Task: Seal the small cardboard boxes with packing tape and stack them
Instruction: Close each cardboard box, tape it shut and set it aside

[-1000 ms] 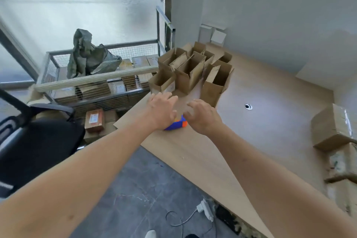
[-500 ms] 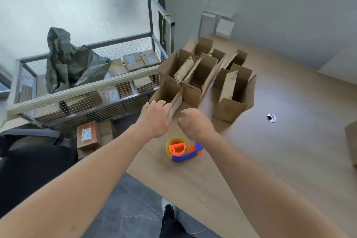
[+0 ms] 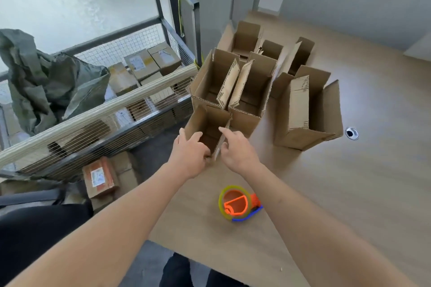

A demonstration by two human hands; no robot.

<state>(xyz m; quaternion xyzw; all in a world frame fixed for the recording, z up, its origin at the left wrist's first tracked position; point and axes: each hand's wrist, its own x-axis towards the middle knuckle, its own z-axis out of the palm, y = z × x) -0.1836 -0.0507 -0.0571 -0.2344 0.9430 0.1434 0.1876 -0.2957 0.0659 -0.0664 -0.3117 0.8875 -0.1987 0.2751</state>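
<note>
Desk: nearest box upright, mouth up; L grip, R grip grasping flaps.

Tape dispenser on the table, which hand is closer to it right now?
Right. The right hand is at the nearest open box's flap, directly beyond the tape dispenser; the left hand grips that box's near wall, farther left.

The left hand hides the nearest box's front corner.
</note>
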